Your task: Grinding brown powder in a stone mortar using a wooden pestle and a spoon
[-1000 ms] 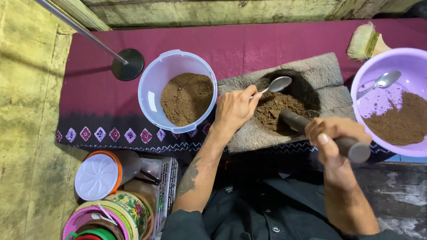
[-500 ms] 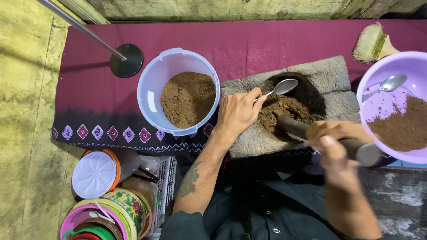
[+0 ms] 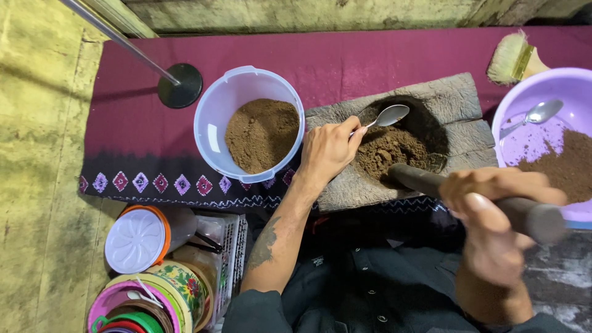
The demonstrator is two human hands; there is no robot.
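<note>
My left hand (image 3: 330,150) holds a metal spoon (image 3: 387,116) whose bowl hovers over the hollow of a stone mortar slab (image 3: 456,105). Brown powder (image 3: 391,151) fills that hollow. My right hand (image 3: 493,209) grips a dark wooden pestle (image 3: 419,179), its tip resting at the edge of the powder. To the left of the slab stands a white plastic bucket (image 3: 213,129) partly filled with the same brown powder (image 3: 262,132).
A purple basin (image 3: 573,80) with powder and a second spoon (image 3: 536,114) sits at the right edge. A brush (image 3: 512,58) lies beyond it. A black round stand base (image 3: 180,85) is on the maroon cloth. Jars, lids and a white basket (image 3: 231,246) crowd the lower left.
The view has shifted slightly. My left hand has drawn the spoon a little up from the powder. My right hand and pestle have stayed at the hollow's edge.
</note>
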